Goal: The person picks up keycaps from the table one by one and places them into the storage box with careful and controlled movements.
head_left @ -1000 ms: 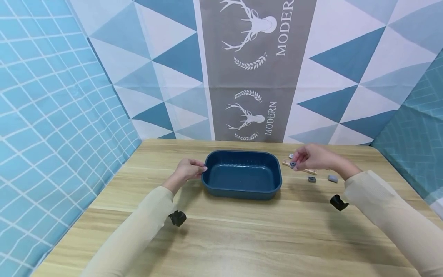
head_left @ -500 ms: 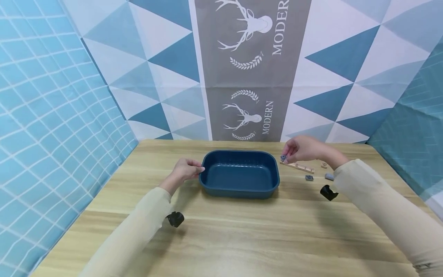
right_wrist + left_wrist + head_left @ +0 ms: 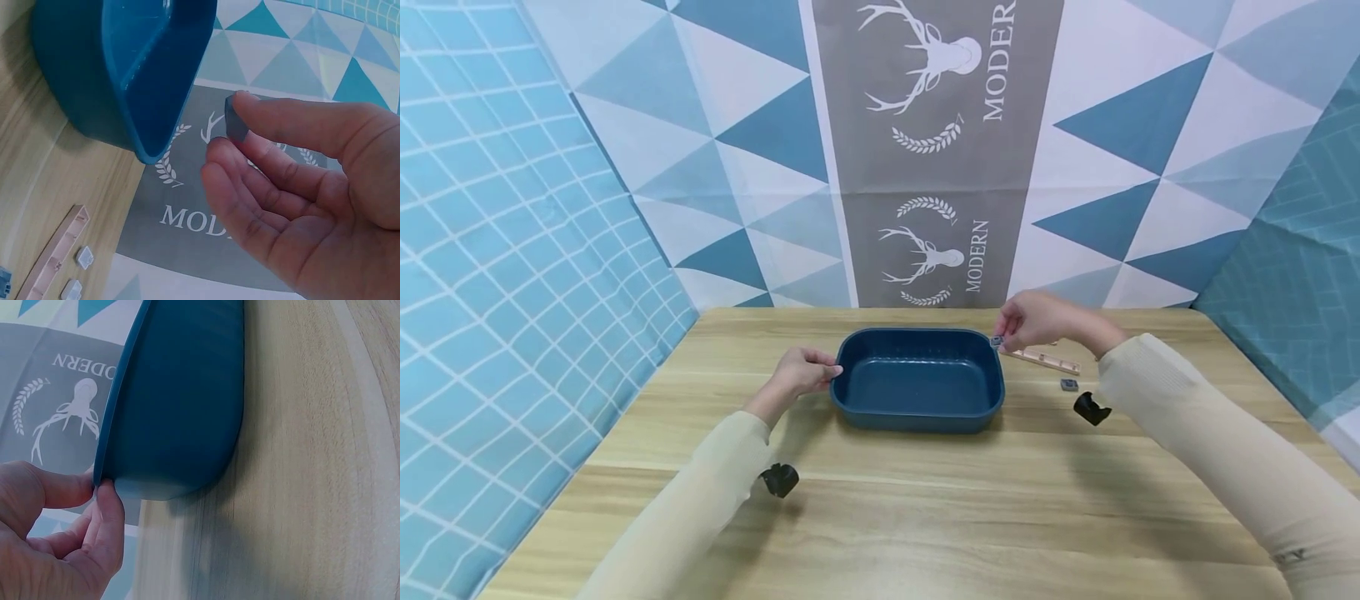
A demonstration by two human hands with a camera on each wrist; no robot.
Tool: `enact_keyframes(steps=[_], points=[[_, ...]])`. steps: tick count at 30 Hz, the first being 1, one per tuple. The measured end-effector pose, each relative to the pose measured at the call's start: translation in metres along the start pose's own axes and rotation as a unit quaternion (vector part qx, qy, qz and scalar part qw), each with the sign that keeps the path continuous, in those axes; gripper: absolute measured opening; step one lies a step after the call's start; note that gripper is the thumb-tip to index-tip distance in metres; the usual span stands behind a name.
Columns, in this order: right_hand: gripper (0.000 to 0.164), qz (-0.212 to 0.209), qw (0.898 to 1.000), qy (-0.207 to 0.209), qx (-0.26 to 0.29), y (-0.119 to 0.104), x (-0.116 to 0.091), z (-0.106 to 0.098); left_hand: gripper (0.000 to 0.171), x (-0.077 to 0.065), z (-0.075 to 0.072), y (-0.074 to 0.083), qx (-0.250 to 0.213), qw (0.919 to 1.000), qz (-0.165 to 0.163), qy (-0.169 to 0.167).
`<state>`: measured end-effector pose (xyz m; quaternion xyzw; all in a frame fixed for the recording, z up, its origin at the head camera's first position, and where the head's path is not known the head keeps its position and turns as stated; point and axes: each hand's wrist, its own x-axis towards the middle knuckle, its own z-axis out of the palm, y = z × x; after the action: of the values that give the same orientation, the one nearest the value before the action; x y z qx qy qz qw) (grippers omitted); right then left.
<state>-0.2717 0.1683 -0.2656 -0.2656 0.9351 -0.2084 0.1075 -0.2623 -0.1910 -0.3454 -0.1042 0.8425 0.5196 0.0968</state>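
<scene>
A dark blue rectangular basin (image 3: 917,421) stands on the wooden table, its inside bare in the head view. My left hand (image 3: 805,371) pinches the basin's left rim between thumb and fingers, which the left wrist view shows close up. My right hand (image 3: 1037,321) is raised at the basin's back right corner. Between its thumb and fingers it pinches a small grey keycap (image 3: 234,122), beside the rim and apart from it in the right wrist view. Below that hand lies a long pink spacebar keycap (image 3: 1048,362), underside up. Another grey keycap (image 3: 1069,385) lies nearer the front.
Two pale keycaps (image 3: 85,257) lie beside the spacebar in the right wrist view. The wooden table (image 3: 925,517) reaches back to a patterned backdrop (image 3: 940,167). A blue gridded cloth (image 3: 497,275) hangs at the left. Black mounts (image 3: 779,480) sit under both wrists.
My right hand has moved left with the grey keycap, from above the spacebar to the basin's right rim. The left hand keeps its hold on the basin. The view has shifted slightly.
</scene>
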Motion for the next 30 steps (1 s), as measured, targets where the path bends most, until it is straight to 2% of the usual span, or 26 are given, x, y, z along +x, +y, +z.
enact_keyframes(steps=[7,15,22,30], points=[[0.012,-0.013,1.0,-0.016,-0.019,-0.005,0.008,-0.001,0.027,-0.001,-0.001,0.001,0.002,1.0,-0.002,0.001],[0.012,0.004,1.0,-0.023,-0.005,-0.008,0.014,0.003,0.026,-0.002,0.0,-0.001,0.0,0.9999,0.014,0.0],[0.012,0.0,0.999,-0.047,-0.007,-0.012,0.025,0.013,0.026,-0.007,0.002,-0.006,0.001,1.0,-0.003,0.003],[0.009,0.003,0.999,-0.046,-0.028,-0.019,0.032,0.011,0.026,-0.004,0.003,-0.001,-0.004,1.0,0.009,0.0]])
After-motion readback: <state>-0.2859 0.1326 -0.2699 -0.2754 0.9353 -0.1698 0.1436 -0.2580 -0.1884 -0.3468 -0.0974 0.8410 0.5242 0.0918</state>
